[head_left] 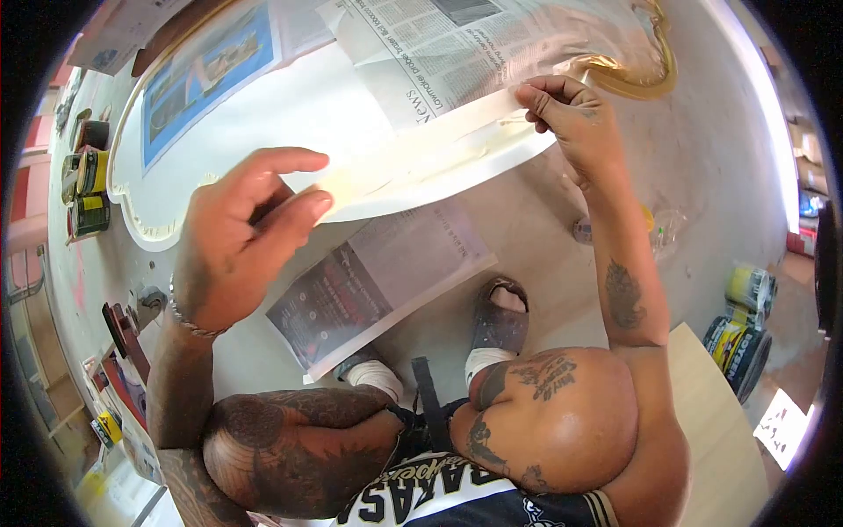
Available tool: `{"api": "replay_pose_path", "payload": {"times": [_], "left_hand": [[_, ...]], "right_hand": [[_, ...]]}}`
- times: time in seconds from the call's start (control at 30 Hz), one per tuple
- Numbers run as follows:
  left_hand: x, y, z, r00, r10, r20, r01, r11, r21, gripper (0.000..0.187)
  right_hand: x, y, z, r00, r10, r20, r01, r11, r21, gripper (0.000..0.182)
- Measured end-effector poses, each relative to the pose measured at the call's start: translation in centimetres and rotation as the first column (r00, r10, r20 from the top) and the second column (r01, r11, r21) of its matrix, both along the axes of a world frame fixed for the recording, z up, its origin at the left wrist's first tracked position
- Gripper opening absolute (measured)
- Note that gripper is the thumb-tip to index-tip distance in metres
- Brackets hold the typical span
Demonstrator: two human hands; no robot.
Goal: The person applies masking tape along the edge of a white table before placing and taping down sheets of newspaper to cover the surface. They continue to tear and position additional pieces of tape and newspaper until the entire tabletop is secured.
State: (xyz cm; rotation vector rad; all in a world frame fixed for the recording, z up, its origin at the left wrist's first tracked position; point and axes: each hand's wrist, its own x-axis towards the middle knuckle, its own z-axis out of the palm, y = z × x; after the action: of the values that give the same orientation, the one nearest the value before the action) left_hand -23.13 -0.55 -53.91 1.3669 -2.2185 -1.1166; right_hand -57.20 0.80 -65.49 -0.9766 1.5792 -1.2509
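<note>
A pale cream strip of masking tape (421,158) runs along the curved white edge (439,191) of a large panel. At its right end my right hand (566,114) pinches the tape between thumb and fingers. My left hand (246,220) is at the other end, its thumb and index finger apart on either side of the strip. Newspaper sheets (413,61) cover part of the panel just beyond the tape. A blue-bordered picture (211,83) shows on the panel's left side, and gold-painted curved trim (637,79) is at the far right.
A printed newspaper sheet (378,281) lies on the floor between the panel and my feet. Paint cans (88,193) stand at the left, with more cans (738,347) at the right. Near my right forearm is a clear plastic item (669,230). A wooden board (724,422) lies at lower right.
</note>
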Motion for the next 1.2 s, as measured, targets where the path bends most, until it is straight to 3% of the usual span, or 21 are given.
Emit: {"api": "replay_pose_path", "payload": {"times": [0.07, 0.1, 0.2, 0.3, 0.37, 0.5, 0.6, 0.7, 1.1, 1.2], "left_hand": [[-0.2, -0.4, -0.4, 0.99, -0.056, 0.129, 0.059, 0.998, -0.021, 0.024], [-0.1, -0.5, -1.1, 0.999, -0.02, 0.049, 0.02, 1.0, -0.012, 0.024], [-0.2, -0.6, -0.8, 0.985, -0.078, 0.154, 0.094, 0.99, -0.101, 0.023], [-0.5, -0.9, -0.9, 0.976, -0.074, 0.203, 0.099, 0.988, -0.116, 0.021], [-0.1, -0.9, -1.1, 0.971, -0.079, 0.224, 0.097, 0.993, -0.071, 0.02], [0.3, -0.2, -2.0, 0.974, -0.102, 0.201, 0.123, 0.988, -0.098, 0.02], [-0.2, 0.1, -1.6, 0.951, -0.133, 0.28, 0.164, 0.982, -0.09, 0.022], [-0.3, 0.3, -2.4, 0.944, -0.137, 0.301, 0.169, 0.982, -0.084, 0.023], [-0.4, 0.3, -3.2, 0.921, -0.166, 0.353, 0.214, 0.972, -0.101, 0.025], [-0.4, 0.2, -3.0, 0.915, -0.173, 0.365, 0.219, 0.972, -0.087, 0.025]], "right_hand": [[-1.1, -0.5, -0.9, 0.999, -0.029, -0.025, 0.028, 0.998, -0.047, 0.018], [-1.2, -0.4, -0.9, 0.998, -0.046, -0.036, 0.043, 0.997, -0.067, 0.018], [-0.8, -0.5, -0.5, 0.975, -0.027, -0.221, 0.022, 1.0, -0.022, 0.017], [-0.9, -0.8, -1.6, 0.964, -0.092, -0.249, 0.077, 0.995, -0.067, 0.018], [-2.9, -1.2, -3.5, 0.928, -0.104, -0.358, 0.073, 0.992, -0.1, 0.02], [-3.6, -0.9, -4.9, 0.82, -0.043, -0.57, 0.009, 0.998, -0.062, 0.019], [-2.2, -0.3, -4.2, 0.751, -0.003, -0.661, 0.081, 0.993, 0.087, 0.016], [-2.1, -0.4, -5.4, 0.552, -0.076, -0.83, 0.073, 0.996, -0.043, 0.014], [-1.2, -0.5, -5.8, 0.461, -0.062, -0.885, 0.075, 0.997, -0.03, 0.016], [-1.5, -1.0, -6.2, 0.368, -0.071, -0.927, 0.104, 0.994, -0.034, 0.019]]}}
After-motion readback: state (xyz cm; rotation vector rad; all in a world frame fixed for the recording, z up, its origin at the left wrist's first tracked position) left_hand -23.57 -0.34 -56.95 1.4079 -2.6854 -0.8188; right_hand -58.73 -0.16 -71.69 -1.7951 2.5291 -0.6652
